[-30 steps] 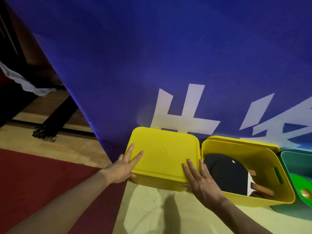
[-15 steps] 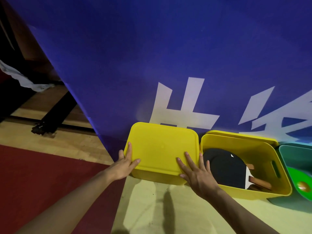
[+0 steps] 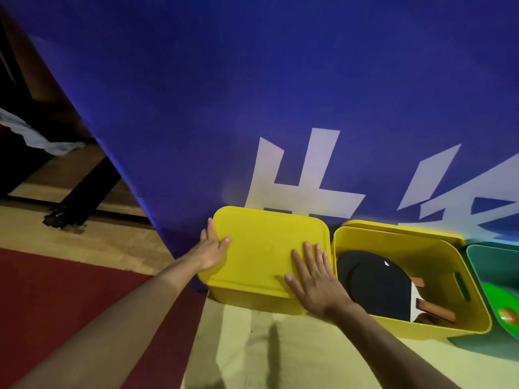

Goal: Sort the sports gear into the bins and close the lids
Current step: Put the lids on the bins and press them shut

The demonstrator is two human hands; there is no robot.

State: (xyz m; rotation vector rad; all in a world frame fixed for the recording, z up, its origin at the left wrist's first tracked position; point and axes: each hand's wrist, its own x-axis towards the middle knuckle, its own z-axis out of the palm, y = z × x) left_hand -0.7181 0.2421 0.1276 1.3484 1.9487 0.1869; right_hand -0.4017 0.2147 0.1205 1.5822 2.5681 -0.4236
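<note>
A yellow bin [image 3: 252,297] stands on the floor against a blue banner, with its yellow lid [image 3: 264,245] lying flat on top. My left hand [image 3: 210,247] rests on the lid's left edge, fingers straight. My right hand [image 3: 313,276] presses flat on the lid's near right corner. To the right, a second yellow bin [image 3: 438,256] stands open with black table-tennis paddles [image 3: 376,287] inside, their wooden handles pointing right. Its own lid [image 3: 398,227] leans behind it against the banner.
A green bin [image 3: 486,256] at the far right edge holds a bright green paddle [image 3: 500,296]. The blue banner [image 3: 252,108] with white characters rises directly behind the bins. A red mat [image 3: 56,299] covers the floor at left, and a black stand foot [image 3: 64,217] lies beyond.
Both hands slid further onto the lid: the left moved back along its left edge, the right moved up flat over the near right corner. The lid sits lower and flatter on the bin.
</note>
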